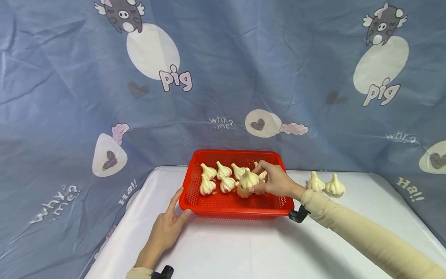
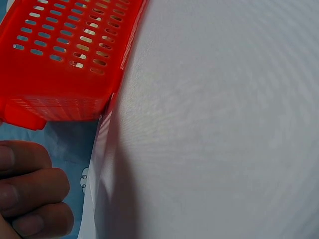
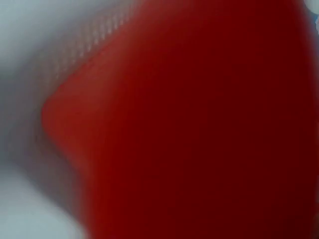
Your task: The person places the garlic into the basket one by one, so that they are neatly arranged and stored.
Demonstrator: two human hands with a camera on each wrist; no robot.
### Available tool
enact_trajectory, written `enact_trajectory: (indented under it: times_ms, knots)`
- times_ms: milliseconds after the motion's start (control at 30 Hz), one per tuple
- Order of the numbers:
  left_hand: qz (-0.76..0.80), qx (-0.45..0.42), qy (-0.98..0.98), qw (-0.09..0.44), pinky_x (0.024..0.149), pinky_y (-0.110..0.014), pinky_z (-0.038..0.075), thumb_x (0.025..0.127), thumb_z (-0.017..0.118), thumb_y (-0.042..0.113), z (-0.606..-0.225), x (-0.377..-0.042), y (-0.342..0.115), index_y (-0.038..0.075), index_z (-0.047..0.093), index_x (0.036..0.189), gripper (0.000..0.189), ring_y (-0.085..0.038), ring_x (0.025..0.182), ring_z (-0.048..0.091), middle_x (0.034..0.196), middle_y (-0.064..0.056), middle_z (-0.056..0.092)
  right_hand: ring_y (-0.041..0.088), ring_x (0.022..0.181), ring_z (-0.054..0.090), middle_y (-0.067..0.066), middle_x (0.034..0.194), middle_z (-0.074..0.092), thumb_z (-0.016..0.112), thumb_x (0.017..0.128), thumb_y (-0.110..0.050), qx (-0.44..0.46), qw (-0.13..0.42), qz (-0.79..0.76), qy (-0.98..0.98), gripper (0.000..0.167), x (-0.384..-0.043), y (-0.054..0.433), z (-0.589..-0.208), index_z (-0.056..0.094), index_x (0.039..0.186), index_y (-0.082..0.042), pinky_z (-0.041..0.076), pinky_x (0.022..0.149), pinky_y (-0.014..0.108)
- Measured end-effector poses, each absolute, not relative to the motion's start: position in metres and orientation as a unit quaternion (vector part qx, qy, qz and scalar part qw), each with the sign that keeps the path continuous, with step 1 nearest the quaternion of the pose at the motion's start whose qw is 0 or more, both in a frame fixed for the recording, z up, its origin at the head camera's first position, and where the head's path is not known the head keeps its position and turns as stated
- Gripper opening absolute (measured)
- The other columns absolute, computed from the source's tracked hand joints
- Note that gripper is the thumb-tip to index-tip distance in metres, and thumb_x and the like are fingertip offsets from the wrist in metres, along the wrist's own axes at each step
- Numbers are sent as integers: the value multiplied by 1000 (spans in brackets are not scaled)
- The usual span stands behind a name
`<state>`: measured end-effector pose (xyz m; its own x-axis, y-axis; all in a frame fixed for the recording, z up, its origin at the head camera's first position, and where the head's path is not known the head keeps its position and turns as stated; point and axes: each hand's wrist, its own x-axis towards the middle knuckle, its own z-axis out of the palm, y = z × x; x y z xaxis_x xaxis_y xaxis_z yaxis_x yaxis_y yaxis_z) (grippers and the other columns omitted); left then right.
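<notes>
In the head view a red plastic basket [image 1: 237, 211] holds several garlic bulbs [image 1: 227, 184], pale with some pinkish bases. My right hand [image 1: 277, 181] reaches over the basket's right side and pinches a garlic bulb [image 1: 249, 179] between thumb and fingers, above other bulbs partly hidden by it. At the basket's left front corner is my left hand [image 1: 168, 228], index finger stretched along the left rim and thumb at the corner. The left wrist view shows its other fingers [image 2: 37, 191] bent below the basket's slotted wall [image 2: 65, 74]. Blurred red basket [image 3: 199, 124] fills most of the right wrist view.
Two more garlic bulbs, one on the left [image 1: 315, 182] and one on the right [image 1: 335, 185], stand on the white table [image 1: 240, 248] right of the basket. A blue-grey printed cloth [image 1: 223, 77] hangs behind the table and down its sides.
</notes>
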<state>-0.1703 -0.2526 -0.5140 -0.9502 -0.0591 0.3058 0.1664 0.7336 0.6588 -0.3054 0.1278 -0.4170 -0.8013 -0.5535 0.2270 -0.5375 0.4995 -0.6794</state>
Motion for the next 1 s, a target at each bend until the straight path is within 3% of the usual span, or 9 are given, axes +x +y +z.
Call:
enact_trajectory:
  times_ms: [133, 333, 567, 633, 733, 833, 1000]
  knots:
    - [-362, -29, -919, 153, 44, -25, 23, 100, 71, 44, -514, -171, -252, 44, 31, 165, 76, 0, 46, 20, 50, 15, 28, 13, 46, 60, 4, 107, 76, 99, 76, -28, -334, 13, -371, 866, 51, -305, 121, -415, 66, 112, -13, 49, 49, 27]
    - [-361, -26, -920, 150, 44, -25, 22, 100, 71, 45, -513, -171, -253, 45, 30, 165, 77, 0, 46, 20, 50, 15, 29, 9, 48, 61, 2, 99, 77, 99, 75, -25, -343, 32, -344, 873, 50, -307, 113, -404, 65, 111, -16, 51, 55, 28]
    - [-364, -28, -918, 152, 45, -25, 22, 100, 70, 44, -512, -170, -252, 44, 31, 165, 76, 0, 47, 21, 52, 14, 29, 9, 61, 67, 2, 106, 76, 100, 73, -25, -348, 28, -299, 888, 52, -310, 104, -395, 65, 111, -16, 55, 77, 31]
    - [-365, -29, -918, 153, 45, -25, 22, 100, 71, 44, -512, -170, -253, 44, 31, 165, 76, 0, 47, 21, 52, 15, 29, 8, 63, 68, 2, 106, 76, 100, 73, -26, -348, 38, -297, 888, 53, -311, 99, -394, 65, 111, -16, 56, 75, 32]
    - [-364, -30, -918, 153, 45, -25, 22, 101, 70, 44, -513, -170, -253, 44, 31, 165, 76, 1, 47, 20, 51, 15, 29, 10, 52, 65, 2, 108, 74, 100, 74, -25, -345, 64, -303, 886, 53, -312, 92, -392, 65, 112, -16, 55, 65, 30]
    - [-364, -32, -918, 151, 45, -25, 22, 101, 70, 43, -513, -170, -253, 43, 31, 166, 75, 1, 47, 20, 51, 16, 29, 17, 47, 65, 1, 108, 74, 100, 74, -25, -349, 85, -299, 884, 52, -314, 84, -390, 65, 112, -17, 55, 66, 30]
    - [-367, -30, -918, 150, 45, -25, 22, 101, 70, 44, -513, -170, -254, 44, 32, 165, 75, 1, 47, 20, 50, 16, 28, 12, 65, 69, -10, 102, 77, 100, 73, -27, -394, 76, -254, 880, 48, -316, 68, -387, 67, 107, -21, 53, 79, 33]
